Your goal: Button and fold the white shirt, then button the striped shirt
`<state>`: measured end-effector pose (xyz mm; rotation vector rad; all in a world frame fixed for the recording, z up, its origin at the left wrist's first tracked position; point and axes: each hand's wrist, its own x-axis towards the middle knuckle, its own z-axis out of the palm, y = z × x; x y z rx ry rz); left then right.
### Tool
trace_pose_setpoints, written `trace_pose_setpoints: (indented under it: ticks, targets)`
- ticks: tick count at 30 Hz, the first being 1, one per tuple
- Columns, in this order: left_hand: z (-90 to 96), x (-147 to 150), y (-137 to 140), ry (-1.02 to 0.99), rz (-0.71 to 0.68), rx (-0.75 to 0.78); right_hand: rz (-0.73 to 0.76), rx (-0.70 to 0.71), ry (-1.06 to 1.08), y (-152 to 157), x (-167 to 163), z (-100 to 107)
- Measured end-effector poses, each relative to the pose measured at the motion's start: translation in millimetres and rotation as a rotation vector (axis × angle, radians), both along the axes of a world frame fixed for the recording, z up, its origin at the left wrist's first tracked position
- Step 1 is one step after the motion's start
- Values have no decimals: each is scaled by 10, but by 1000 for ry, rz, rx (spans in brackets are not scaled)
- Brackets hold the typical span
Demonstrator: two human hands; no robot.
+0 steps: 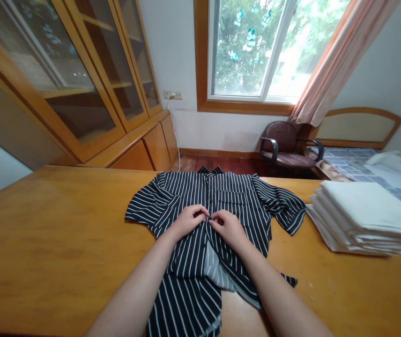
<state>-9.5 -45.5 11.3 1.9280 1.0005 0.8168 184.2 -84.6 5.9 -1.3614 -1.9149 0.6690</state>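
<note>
A black shirt with white stripes (pixel 189 252) lies front side up on the wooden table (pixel 63 243), its collar pointing away from me and its short sleeves spread to both sides. At the middle of the front, my left hand (pixel 190 220) pinches the edge of the shirt's opening. My right hand (pixel 226 227) meets it there, fingertips closed on the other edge. Whether a button sits between the fingers is too small to tell. Below the hands the two front panels part, and the paler inside of the cloth shows.
A stack of white folded sheets (pixel 365 215) rests on the table at the right. Beyond the table stand a glass-door cabinet (pixel 116 117), a maroon armchair (pixel 283 140) and a bed (pixel 355 161). A window (pixel 246 51) with a pink curtain (pixel 344 61) is behind.
</note>
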Motion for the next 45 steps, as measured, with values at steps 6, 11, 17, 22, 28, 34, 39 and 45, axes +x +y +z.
trace_pose_setpoints:
  ticks: [6,11,17,22,28,34,39,45]
  targets:
    - [29,1,-13,18,2,-2,2,6,14,-9,0,20]
    - [41,3,-18,25,7,8,0,-1,8,-13,1,24]
    - [32,4,-14,22,2,10,-1,1,13,-12,-2,16]
    - [20,1,-6,20,3,7,-3,-2,7,-12,-5,26]
    - [25,0,-10,26,0,2,-3,-5,5,-9,-8,23]
    - [25,2,-9,27,6,5,-4,-5,-4,-11,-9,33]
    - [48,4,-20,27,8,7,-5,-2,16,-11,-2,31]
    - [31,-7,-21,-29,13,-57,8,-23,95,-32,32,43]
